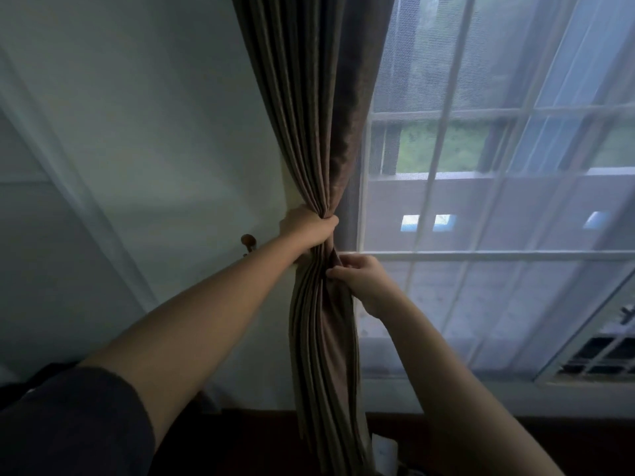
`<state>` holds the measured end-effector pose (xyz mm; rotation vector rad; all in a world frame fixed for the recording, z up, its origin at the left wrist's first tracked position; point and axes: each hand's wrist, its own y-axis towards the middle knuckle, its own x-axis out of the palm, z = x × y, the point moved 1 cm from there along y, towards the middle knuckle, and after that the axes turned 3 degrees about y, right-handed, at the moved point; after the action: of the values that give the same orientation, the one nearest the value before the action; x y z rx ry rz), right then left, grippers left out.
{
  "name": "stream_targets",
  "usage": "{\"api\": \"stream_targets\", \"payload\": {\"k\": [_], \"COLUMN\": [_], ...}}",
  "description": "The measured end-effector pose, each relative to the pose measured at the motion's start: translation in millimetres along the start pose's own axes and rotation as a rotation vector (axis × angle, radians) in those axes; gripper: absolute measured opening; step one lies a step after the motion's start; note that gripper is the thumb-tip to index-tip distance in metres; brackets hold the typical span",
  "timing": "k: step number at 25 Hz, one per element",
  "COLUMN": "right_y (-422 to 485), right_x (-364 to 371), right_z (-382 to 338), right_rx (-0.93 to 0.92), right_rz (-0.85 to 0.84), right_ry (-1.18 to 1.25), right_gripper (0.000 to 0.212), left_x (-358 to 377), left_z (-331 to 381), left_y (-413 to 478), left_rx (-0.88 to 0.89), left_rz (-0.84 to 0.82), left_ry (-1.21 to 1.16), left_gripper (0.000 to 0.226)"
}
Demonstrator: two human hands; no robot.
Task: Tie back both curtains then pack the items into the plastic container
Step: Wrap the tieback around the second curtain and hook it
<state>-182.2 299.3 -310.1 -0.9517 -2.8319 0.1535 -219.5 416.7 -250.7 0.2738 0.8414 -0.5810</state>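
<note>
Curtain [309, 139]: hanging bunched at the window's [498, 207] left edge.
Left hand [307, 227]: gripping the gathered folds.
Right hand [360, 276]: pinching the curtain's edge just below.
Hook [248, 242]: sitting on the wall near the left wrist.

Dark brown surface [584, 441] at bottom, small pale object [385, 449] on it — blurred
</note>
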Motion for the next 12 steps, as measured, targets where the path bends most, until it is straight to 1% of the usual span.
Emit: {"api": "stream_targets", "payload": {"k": [3,6,8,9,11,12], "right_y": [-2.5,-0.2,2.6,5.4,9.0,10.0], "right_x": [7.0,22.5,29.0,28.9,29.1,30.8], "right_z": [6.2,17.2,26.5,30.3,34.6,37.3], "right_rx": [0.006,-0.027,-0.055,-0.037,-0.024,-0.040], "right_rz": [-0.015,0.020,-0.022,-0.022,0.020,0.058], "right_ry": [0.137,0.159,0.251,0.332,0.456,0.469], "right_gripper": [0.025,0.023,0.029,0.033,0.040,0.037], "left_x": [-3.8,-8.3,-8.5,-8.0,-7.8,-8.1], "left_z": [-1.4,-4.4,-6.6,-7.3,-7.7,-7.3], "left_y": [0.1,1.8,2.3,2.5,2.5,1.8], "left_rx": [-0.055,-0.060,-0.049,-0.042,-0.024,-0.013], "left_rz": [-0.117,-0.235,-0.249,-0.244,-0.230,-0.219], "left_ry": [-0.202,-0.318,-0.358,-0.364,-0.356,-0.346], "left_gripper": [0.043,0.051,0.053,0.053,0.053,0.052]}}
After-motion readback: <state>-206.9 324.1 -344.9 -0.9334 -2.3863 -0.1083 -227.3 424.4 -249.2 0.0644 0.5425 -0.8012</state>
